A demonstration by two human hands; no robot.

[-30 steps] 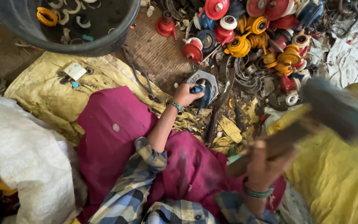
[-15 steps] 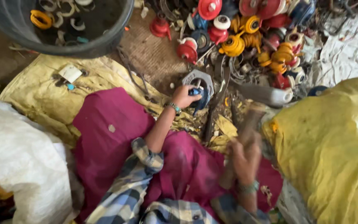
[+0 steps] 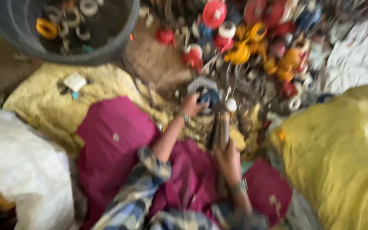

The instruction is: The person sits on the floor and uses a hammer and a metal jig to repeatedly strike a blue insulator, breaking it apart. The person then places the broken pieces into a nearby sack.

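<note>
Gripping with my left hand (image 3: 191, 104), I press fingers around a blurred grey-and-blue metal part (image 3: 205, 91) lying on the ground just ahead of my knees. My right hand (image 3: 228, 162) is clenched round the wooden handle of a hammer (image 3: 222, 127), whose head sits just right of the part, almost touching it. Beyond lies a heap of red and yellow plastic spools (image 3: 252, 38); a dark round tub (image 3: 64, 30) stands far left.

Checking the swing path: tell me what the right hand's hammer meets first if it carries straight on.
Probably the grey and blue metal part held by the left hand; the right hand aims there, though blur hides depth.
</note>
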